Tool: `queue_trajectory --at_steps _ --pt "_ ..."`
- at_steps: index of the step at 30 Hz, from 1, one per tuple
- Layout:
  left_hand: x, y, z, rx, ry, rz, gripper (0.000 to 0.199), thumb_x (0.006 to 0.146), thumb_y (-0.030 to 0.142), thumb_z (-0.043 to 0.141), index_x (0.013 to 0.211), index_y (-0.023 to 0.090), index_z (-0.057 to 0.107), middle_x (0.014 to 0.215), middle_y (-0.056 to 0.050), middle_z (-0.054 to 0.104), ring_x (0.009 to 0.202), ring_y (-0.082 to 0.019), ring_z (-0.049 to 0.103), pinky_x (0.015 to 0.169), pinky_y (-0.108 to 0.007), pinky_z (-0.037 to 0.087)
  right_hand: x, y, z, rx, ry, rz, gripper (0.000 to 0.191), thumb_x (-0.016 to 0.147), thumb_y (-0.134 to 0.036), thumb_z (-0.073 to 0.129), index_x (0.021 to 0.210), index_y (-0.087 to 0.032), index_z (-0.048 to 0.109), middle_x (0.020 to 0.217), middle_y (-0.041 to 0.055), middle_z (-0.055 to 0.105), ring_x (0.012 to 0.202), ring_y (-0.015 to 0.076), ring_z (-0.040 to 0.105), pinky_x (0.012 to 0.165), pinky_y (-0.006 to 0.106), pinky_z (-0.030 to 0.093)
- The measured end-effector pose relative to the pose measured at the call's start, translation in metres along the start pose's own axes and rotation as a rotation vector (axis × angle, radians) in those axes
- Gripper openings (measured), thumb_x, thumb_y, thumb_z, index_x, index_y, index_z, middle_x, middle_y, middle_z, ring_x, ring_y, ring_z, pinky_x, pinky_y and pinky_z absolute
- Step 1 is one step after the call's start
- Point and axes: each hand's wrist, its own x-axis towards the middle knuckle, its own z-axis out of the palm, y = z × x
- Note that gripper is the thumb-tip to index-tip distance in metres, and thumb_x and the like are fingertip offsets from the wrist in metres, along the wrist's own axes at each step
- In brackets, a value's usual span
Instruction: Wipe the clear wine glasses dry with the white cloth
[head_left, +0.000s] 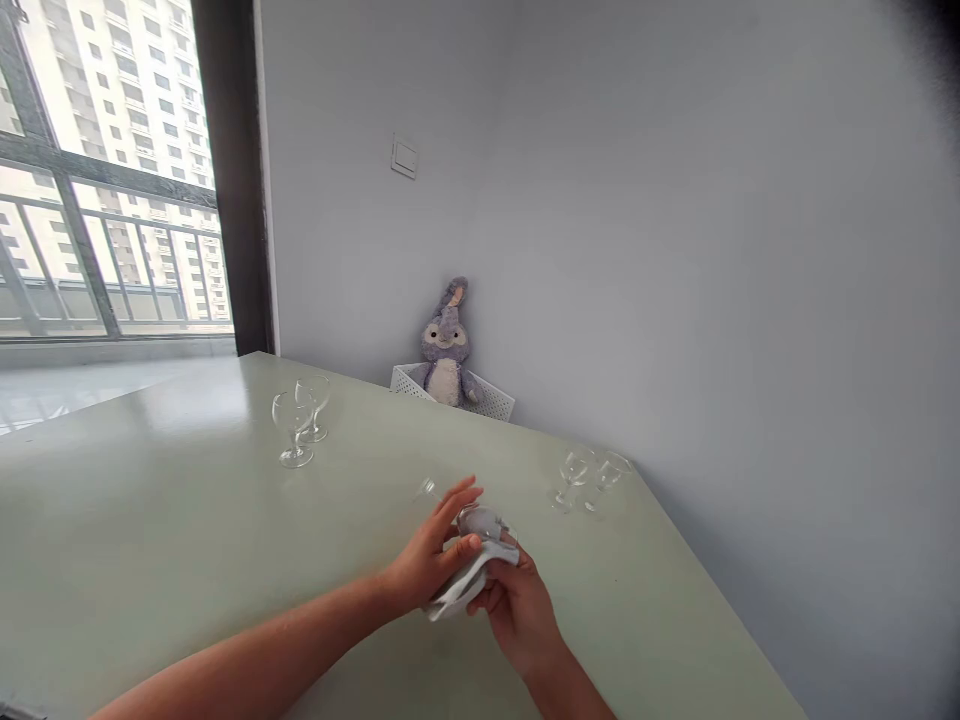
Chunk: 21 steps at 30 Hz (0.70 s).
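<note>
Low over the table, my left hand is wrapped round a small stemmed glass that lies tilted on its side. The glass's foot, partly blurred, sticks out to the left behind my fingers. A white-grey cloth is bunched at the bowl, and some of it seems to be inside. My right hand grips this cloth at the rim, with its thumb on top and fingers curled beneath. Much of the stem is hidden behind my left hand.
Two clear stemmed glasses stand upright on the pale green table at the left. Another pair of glasses is near the right edge by the wall. A plush rabbit sits in a white perforated basket behind the table.
</note>
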Motion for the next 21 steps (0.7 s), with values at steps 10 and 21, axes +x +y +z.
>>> queue_trajectory --at_steps 10,21 --pt "0.009 0.005 -0.004 -0.148 0.072 -0.201 0.049 0.074 0.045 0.056 0.117 0.022 0.049 0.067 0.001 0.053 0.058 -0.011 0.049 0.059 -0.026 0.044 -0.004 0.0 -0.013 -0.663 -0.072 -0.282 0.025 0.059 -0.016 0.063 0.082 -0.025 0.069 0.075 0.0036 0.065 0.072 0.021 0.054 0.069 0.03 0.042" --pt "0.005 0.01 -0.006 -0.104 -0.025 -0.031 0.043 0.073 0.033 0.061 0.114 0.023 0.056 0.108 -0.008 0.053 0.093 -0.02 0.051 0.08 -0.029 0.043 -0.005 -0.013 -0.001 0.036 0.001 0.003 0.022 0.063 -0.03 0.066 0.083 -0.021 0.065 0.057 -0.0023 0.056 0.046 0.0111 0.045 0.046 0.024 0.039"
